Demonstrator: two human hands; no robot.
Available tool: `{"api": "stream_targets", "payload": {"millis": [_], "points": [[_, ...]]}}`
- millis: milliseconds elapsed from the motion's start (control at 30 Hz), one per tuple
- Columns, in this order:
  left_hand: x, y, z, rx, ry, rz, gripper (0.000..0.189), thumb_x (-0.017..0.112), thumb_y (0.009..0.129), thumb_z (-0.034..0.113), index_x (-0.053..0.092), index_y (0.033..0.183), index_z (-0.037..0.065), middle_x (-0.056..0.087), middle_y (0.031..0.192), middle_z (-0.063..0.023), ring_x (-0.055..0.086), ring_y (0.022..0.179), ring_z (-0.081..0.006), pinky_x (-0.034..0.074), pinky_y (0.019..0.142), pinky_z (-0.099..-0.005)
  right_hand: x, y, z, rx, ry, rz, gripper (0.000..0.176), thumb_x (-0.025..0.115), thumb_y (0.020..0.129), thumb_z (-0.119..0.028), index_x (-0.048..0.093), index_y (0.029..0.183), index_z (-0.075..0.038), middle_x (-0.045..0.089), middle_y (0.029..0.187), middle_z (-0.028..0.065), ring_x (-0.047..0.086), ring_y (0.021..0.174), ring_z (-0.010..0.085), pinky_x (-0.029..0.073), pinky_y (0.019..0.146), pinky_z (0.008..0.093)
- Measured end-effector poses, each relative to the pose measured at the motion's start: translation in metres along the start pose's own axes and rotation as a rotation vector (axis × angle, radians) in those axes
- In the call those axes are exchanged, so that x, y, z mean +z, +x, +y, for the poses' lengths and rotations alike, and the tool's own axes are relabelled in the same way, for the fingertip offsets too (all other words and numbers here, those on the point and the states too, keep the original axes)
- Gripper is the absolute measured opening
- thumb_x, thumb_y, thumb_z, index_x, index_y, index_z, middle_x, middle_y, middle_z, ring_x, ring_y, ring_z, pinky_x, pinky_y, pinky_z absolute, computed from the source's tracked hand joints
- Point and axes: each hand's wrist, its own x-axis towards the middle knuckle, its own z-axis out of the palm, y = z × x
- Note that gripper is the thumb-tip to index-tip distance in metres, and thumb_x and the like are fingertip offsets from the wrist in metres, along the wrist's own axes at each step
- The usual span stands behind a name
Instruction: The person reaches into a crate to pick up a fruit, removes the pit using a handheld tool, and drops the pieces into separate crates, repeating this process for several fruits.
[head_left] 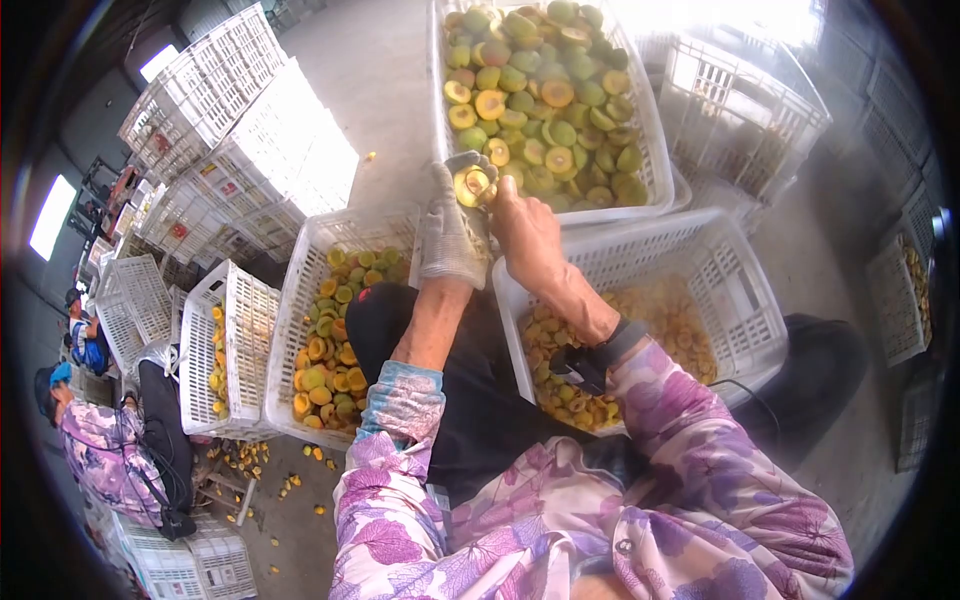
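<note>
My left hand (455, 232), in a grey work glove, is closed around a halved yellow stone fruit (473, 185) with its cut face up and a stone hollow at its middle. Bare and curled, my right hand (530, 235) meets the fruit's right side with its thumb and fingers. Whatever it grips, perhaps a small tool, is hidden. Just beyond both hands stands a white crate (655, 150) full of green and yellow halved fruit (560, 95). Below my right wrist, another white crate (740, 290) holds small yellow-brown fruit pieces (670, 310).
At my left stand a crate (283, 300) of orange and green fruit halves and a narrower crate (255, 345). Stacked white crates (240, 130) rise behind them. Other people (110, 450) sit at far left. Fruit pieces (290, 485) lie on the floor. More crates (740, 110) stand right.
</note>
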Motion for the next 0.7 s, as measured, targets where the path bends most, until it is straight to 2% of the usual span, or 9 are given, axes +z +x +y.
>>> {"api": "stream_targets", "payload": {"millis": [100, 233, 333, 400, 433, 500, 533, 600, 700], "points": [[-0.006, 0.001, 0.001, 0.041, 0.17, 0.017, 0.047, 0.041, 0.098, 0.05, 0.056, 0.116, 0.01, 0.062, 0.1, -0.0038, 0.059, 0.087, -0.0143, 0.05, 0.074, -0.0278, 0.001, -0.001, 0.003, -0.085, 0.121, 0.01, 0.022, 0.057, 0.077, -0.001, 0.043, 0.093, 0.004, 0.06, 0.073, 0.0261, 0.058, 0.074, 0.0469, 0.043, 0.062, 0.0528], [0.0, -0.005, 0.003, 0.015, 0.191, 0.096, 0.046, 0.046, 0.095, 0.052, 0.059, 0.111, 0.01, 0.062, 0.096, -0.0028, 0.059, 0.082, -0.0135, 0.05, 0.069, -0.0278, -0.003, -0.001, 0.003, 0.014, 0.093, -0.124, 0.024, 0.057, 0.076, 0.0, 0.044, 0.095, 0.005, 0.06, 0.073, 0.027, 0.058, 0.074, 0.0469, 0.044, 0.064, 0.0532], [-0.003, -0.002, -0.001, -0.072, 0.303, 0.142, 0.045, 0.05, 0.094, 0.051, 0.06, 0.107, 0.009, 0.061, 0.094, -0.0025, 0.058, 0.078, -0.0122, 0.048, 0.064, -0.0262, -0.003, -0.012, 0.009, -0.124, -0.034, 0.009, 0.027, 0.059, 0.075, -0.002, 0.047, 0.098, 0.006, 0.061, 0.072, 0.0253, 0.059, 0.076, 0.0467, 0.045, 0.065, 0.0517], [-0.008, 0.006, -0.014, 0.063, 0.368, 0.096, 0.044, 0.05, 0.094, 0.05, 0.063, 0.101, 0.009, 0.06, 0.088, -0.0018, 0.056, 0.073, -0.011, 0.047, 0.058, -0.0256, -0.002, -0.012, 0.017, -0.251, -0.024, 0.039, 0.02, 0.058, 0.078, -0.007, 0.052, 0.09, 0.007, 0.06, 0.064, 0.0192, 0.061, 0.064, 0.0406, 0.046, 0.053, 0.0476], [-0.004, 0.004, -0.013, 0.061, 0.366, 0.091, 0.044, 0.05, 0.094, 0.05, 0.063, 0.101, 0.009, 0.06, 0.088, -0.0018, 0.056, 0.073, -0.011, 0.047, 0.058, -0.0256, -0.016, -0.004, 0.008, -0.249, -0.029, 0.042, 0.02, 0.058, 0.078, -0.007, 0.052, 0.09, 0.007, 0.06, 0.064, 0.0192, 0.061, 0.064, 0.0406, 0.046, 0.053, 0.0476], [0.002, -0.002, -0.01, -0.009, 0.417, 0.113, 0.042, 0.05, 0.095, 0.047, 0.064, 0.099, 0.008, 0.06, 0.087, -0.0022, 0.055, 0.069, -0.0105, 0.047, 0.055, -0.0254, -0.045, 0.014, -0.008, 0.377, 0.237, -0.743, 0.018, 0.056, 0.081, -0.013, 0.055, 0.081, 0.006, 0.056, 0.058, 0.0124, 0.06, 0.051, 0.0306, 0.041, 0.039, 0.0405], [0.005, -0.004, -0.007, -0.01, 0.419, 0.105, 0.042, 0.05, 0.095, 0.047, 0.064, 0.099, 0.008, 0.06, 0.087, -0.0022, 0.055, 0.069, -0.0105, 0.047, 0.055, -0.0254, -0.051, 0.013, -0.009, 0.38, 0.237, -0.735, 0.018, 0.056, 0.081, -0.013, 0.055, 0.081, 0.006, 0.056, 0.058, 0.0124, 0.06, 0.051, 0.0306, 0.041, 0.039, 0.0405], [0.01, -0.006, -0.004, -0.054, 0.331, 0.015, 0.046, 0.047, 0.096, 0.048, 0.064, 0.089, 0.006, 0.061, 0.078, -0.0032, 0.055, 0.064, -0.0105, 0.047, 0.053, -0.0257, -0.06, 0.006, -0.009, 0.574, 0.462, -0.714, 0.021, 0.051, 0.085, -0.014, 0.055, 0.074, 0.004, 0.053, 0.055, 0.0088, 0.056, 0.043, 0.0223, 0.036, 0.032, 0.0368], [0.011, -0.005, -0.011, 0.08, 0.354, 0.199, 0.052, 0.044, 0.097, 0.049, 0.063, 0.078, 0.004, 0.061, 0.069, -0.0052, 0.055, 0.058, -0.012, 0.046, 0.052, -0.0248, -0.061, 0.0, -0.018, 0.505, 0.432, -0.7, 0.012, 0.053, 0.083, -0.008, 0.054, 0.077, 0.003, 0.057, 0.059, 0.0149, 0.06, 0.05, 0.0298, 0.041, 0.04, 0.04]]}}
